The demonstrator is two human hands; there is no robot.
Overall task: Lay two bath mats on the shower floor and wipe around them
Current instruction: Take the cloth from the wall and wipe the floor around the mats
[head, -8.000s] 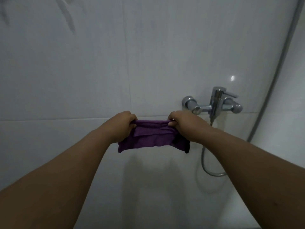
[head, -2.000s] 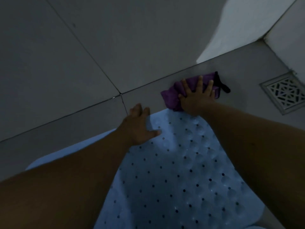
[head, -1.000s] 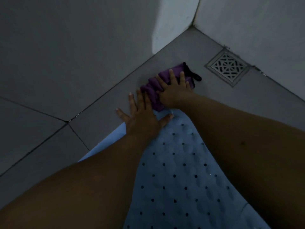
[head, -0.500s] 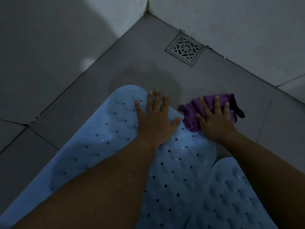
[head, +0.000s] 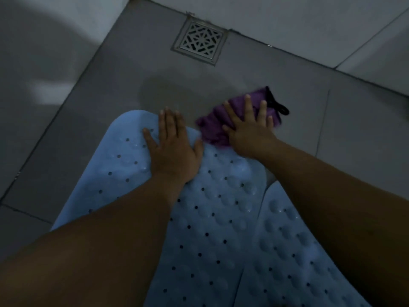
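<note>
Both grips flat, fingers straight: left hand [head: 174, 149] presses left bath mat [head: 205, 218], right hand [head: 250, 131] presses purple cloth [head: 213, 127] onto shower floor [head: 137, 85]. Second mat [head: 294, 251] abuts, seemingly overlapped. Risk: cloth snags mat edge, lifting it; drain [head: 200, 42] nearby.

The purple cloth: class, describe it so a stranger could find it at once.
Start at the square metal drain in the floor's corner. Come nearer, just past the blue bath mats, to the purple cloth under the flat right hand. It alone is purple.
</note>
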